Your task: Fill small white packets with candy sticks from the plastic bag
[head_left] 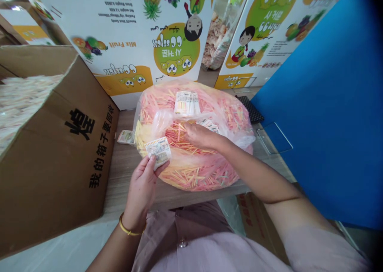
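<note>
My left hand (144, 176) pinches a small printed sachet (158, 150) between thumb and fingers, at the near left edge of a large clear plastic bag (163, 118). The bag is full of thin pink and yellow sticks (197, 176). My right hand (199, 135) reaches into the bag's opening, its fingers closed around a few of the sticks; the fingertips are partly hidden. Just behind it a stack of printed sachets (187, 103) lies on the bag. More sachets (208, 124) lie fanned out beside my right wrist.
On the left stands an open brown carton (68, 152) filled with thin wrapped pieces. White printed cartons (125, 28) line the back. A blue panel (326, 104) rises on the right, near a wire frame (275, 138). Another sachet pack (125, 136) lies on the table (119, 172).
</note>
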